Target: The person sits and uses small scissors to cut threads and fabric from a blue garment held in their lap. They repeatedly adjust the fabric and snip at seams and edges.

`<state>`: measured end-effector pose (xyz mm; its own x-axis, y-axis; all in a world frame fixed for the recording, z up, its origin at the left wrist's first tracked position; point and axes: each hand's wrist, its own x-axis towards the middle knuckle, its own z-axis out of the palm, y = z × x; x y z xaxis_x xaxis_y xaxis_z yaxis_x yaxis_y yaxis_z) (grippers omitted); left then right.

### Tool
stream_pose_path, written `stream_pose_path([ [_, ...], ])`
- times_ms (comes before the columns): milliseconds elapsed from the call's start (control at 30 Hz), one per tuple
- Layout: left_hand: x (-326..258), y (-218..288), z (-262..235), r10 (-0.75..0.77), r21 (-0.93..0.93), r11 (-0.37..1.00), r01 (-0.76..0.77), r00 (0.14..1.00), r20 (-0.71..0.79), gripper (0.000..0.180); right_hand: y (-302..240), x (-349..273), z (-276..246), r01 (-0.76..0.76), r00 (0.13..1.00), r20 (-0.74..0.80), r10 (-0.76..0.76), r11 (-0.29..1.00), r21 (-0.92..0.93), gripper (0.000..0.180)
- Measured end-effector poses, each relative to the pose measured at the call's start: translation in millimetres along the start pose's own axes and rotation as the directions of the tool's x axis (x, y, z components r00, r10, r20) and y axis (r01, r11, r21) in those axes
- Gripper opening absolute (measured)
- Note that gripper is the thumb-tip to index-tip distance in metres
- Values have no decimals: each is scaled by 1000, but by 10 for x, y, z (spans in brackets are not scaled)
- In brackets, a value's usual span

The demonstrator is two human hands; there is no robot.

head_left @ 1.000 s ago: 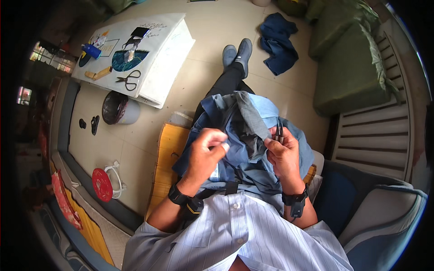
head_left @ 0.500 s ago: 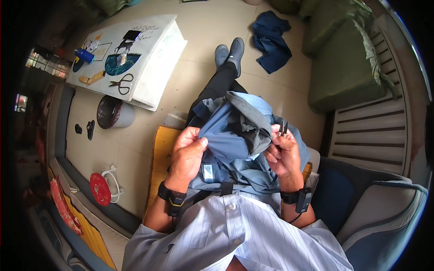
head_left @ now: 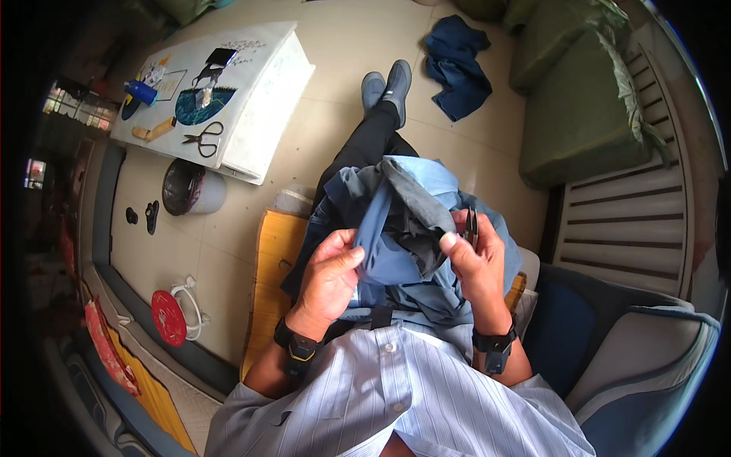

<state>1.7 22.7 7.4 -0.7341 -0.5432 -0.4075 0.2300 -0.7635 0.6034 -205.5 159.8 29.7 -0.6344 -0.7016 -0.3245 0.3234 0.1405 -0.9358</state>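
Note:
A blue and grey cloth garment lies bunched over my lap, its darker grey inside turned partly outward. My left hand pinches a blue fold of it between thumb and fingers. On the other side, my right hand grips the grey edge with its thumb. Small dark thread snips are tucked in that same right hand, their two pointed blades sticking up past the fingers. More light blue cloth is heaped beneath and beyond the held folds. The right fingertips are partly hidden behind cloth.
At the left stands a white table with black scissors, a blue bottle and a tan piece. A bin is beside it. Dark blue clothing lies on the floor. Right are green-covered furniture and a slatted bench.
My left hand has moved slightly right and downward, narrowing the blue fold. My right thumb has shifted left onto the grey edge, and the wrist has turned. The snips stay in that hand.

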Motion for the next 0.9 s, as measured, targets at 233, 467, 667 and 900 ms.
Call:
stream_pose_path([
  [233, -13, -12, 74, -183, 294, 940, 171, 983, 13, 19, 197, 130, 32, 287, 958, 150, -245, 843, -455, 33],
  [467, -106, 67, -12, 16, 113, 994, -14, 1000, -12, 23, 232, 207, -152, -120, 984, 172, 48, 892, 436, 10],
  [667, -100, -68, -255, 92, -120, 989, -87, 995, 41, 28, 331, 175, -177, -230, 965, 246, 87, 729, 645, 11],
  [900, -13, 20, -196, 71, -245, 968, -53, 995, 67, 28, 532, 110, -214, -344, 923, 376, 78, 606, 717, 25],
])
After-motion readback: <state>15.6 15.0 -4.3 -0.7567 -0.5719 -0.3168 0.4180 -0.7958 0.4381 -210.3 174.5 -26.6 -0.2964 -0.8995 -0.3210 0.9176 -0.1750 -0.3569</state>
